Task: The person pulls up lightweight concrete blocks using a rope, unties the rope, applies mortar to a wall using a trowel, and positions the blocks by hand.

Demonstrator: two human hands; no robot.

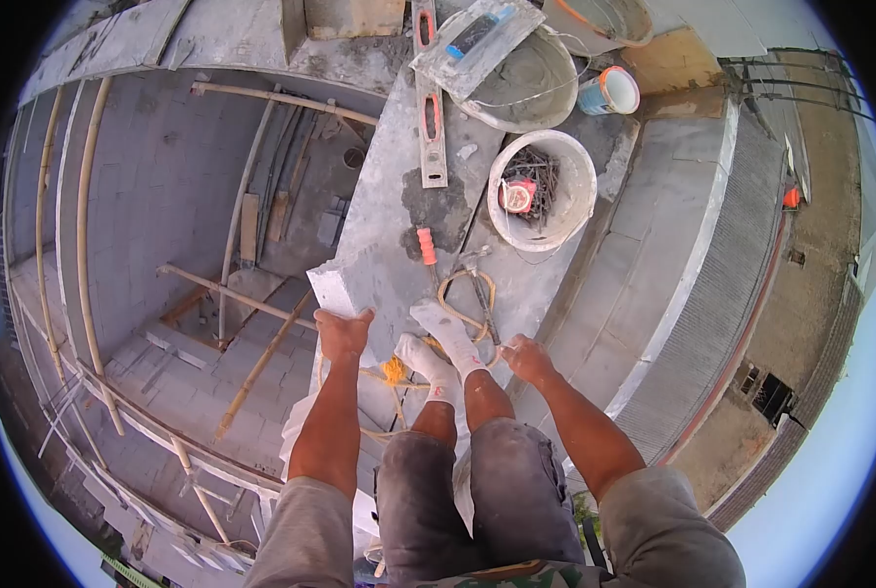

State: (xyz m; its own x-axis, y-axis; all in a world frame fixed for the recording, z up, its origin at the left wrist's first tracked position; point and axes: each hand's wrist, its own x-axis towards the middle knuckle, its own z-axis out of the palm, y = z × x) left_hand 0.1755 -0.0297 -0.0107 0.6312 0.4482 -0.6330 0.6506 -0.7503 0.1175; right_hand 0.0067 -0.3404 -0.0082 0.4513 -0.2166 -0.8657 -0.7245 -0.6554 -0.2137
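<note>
My left hand (343, 334) is closed on the near edge of a white block (332, 289), which lies at the left edge of the planks. My right hand (527, 359) has its fingers closed at the lower end of a hammer (483, 292), whose head points away from me. A loop of yellowish hose or rope (445, 291) lies around the hammer, close to my white-socked feet (443, 323). Just beyond my feet is a tool with an orange handle (426, 246); its far end is hard to make out. Yellow string (393, 371) is bunched by my left foot.
A white bucket (583, 162) holds nails and a red tape measure (518, 196). Behind it are a spirit level (431, 127), a mortar tub (526, 93) with a float (477, 44) across it, and a small pail (609, 91). Left of the planks, bamboo poles (251, 294) span a deep drop.
</note>
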